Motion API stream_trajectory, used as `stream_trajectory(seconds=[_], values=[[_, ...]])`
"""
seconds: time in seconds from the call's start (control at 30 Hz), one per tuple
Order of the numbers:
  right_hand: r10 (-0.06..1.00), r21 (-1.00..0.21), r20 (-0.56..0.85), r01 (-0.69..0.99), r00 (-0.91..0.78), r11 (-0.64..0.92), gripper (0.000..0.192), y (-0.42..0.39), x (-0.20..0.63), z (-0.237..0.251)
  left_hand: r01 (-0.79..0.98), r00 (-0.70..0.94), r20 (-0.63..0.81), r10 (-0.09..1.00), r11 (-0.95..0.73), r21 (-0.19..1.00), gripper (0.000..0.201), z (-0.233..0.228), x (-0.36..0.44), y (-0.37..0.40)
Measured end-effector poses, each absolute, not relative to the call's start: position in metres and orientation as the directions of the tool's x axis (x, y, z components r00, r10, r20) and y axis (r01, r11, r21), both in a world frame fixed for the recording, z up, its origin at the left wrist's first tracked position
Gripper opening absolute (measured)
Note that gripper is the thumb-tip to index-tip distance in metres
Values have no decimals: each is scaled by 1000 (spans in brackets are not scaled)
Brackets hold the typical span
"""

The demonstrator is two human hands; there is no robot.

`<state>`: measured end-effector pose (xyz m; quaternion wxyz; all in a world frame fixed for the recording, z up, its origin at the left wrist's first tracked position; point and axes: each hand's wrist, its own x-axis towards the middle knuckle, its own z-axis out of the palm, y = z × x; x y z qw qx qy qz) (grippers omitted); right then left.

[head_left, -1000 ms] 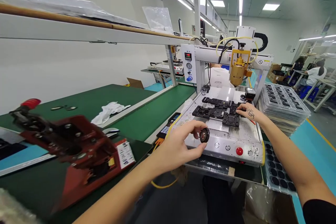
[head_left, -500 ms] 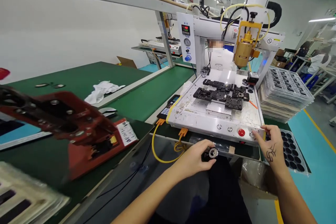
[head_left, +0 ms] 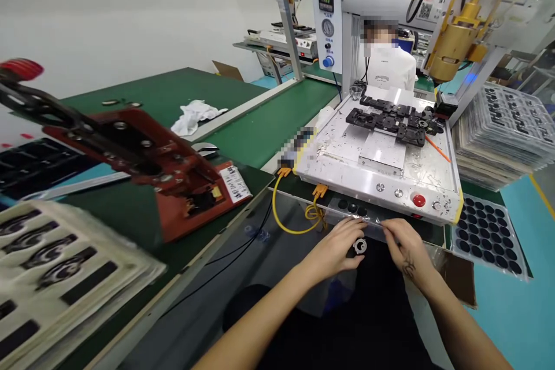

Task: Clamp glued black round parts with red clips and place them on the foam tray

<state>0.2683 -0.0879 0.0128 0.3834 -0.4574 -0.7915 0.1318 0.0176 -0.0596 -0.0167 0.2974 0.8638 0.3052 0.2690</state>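
Green conveyor bench [head_left: 260,133], bearing a red lever press [head_left: 143,167] at left and a white benchtop dispensing machine [head_left: 381,162] with black fixtures [head_left: 390,121] on its plate; stacked component trays [head_left: 498,133] at right, a black pocketed tray [head_left: 488,237] below them. Left hand [head_left: 333,251] pinches a small round black-and-silver lens-like part [head_left: 359,246] just below the machine's front edge; right hand [head_left: 405,248] lies just beside the part, fingers curled, and whether it touches cannot be told. Part judged light, rigid, smooth and scratch-prone: best taken by the rim, clear of the centre face.

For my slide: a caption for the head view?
Both hands hold a small round part below the white machine.
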Motion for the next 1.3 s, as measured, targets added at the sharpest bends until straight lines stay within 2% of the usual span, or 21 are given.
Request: stream_trajectory(seconds=[0.2, 0.33, 0.5, 0.6, 0.83, 1.03, 1.13, 1.2, 1.27, 1.3], values=[[836, -524, 454, 667, -308, 530, 36, -45, 238, -10, 379, 616, 290, 732, -599, 705, 39, -12, 13, -24], [839, -469, 440, 715, -321, 519, 33, -43, 233, -17, 368, 628, 270, 730, -585, 723, 39, -17, 5, -10], [832, -374, 415, 764, -369, 526, 20, -42, 229, -25, 339, 650, 239, 721, -557, 758, 40, -25, 0, -14], [816, -329, 416, 770, -401, 547, 21, -41, 228, -30, 330, 657, 210, 724, -527, 783, 38, -23, -1, -14], [747, -273, 491, 735, -449, 621, 34, -46, 232, -51, 332, 697, 102, 710, -445, 832, 33, -8, -7, -5], [661, -260, 580, 661, -477, 704, 28, -72, 234, -52, 345, 726, 40, 686, -415, 842, 30, -2, -13, 1], [635, -279, 656, 651, -408, 706, 24, -91, 248, -25, 357, 726, 29, 687, -413, 838, 31, -1, -13, 2], [644, -319, 712, 690, -279, 650, 25, -93, 269, 6, 360, 722, 34, 691, -417, 835, 30, 0, -12, 0], [675, -389, 731, 753, -98, 531, 23, -80, 297, 44, 357, 716, 47, 697, -423, 833, 29, 0, -10, -2], [732, -456, 681, 799, 29, 393, 18, -69, 313, 63, 356, 712, 54, 700, -426, 832, 29, 0, -9, -4]])
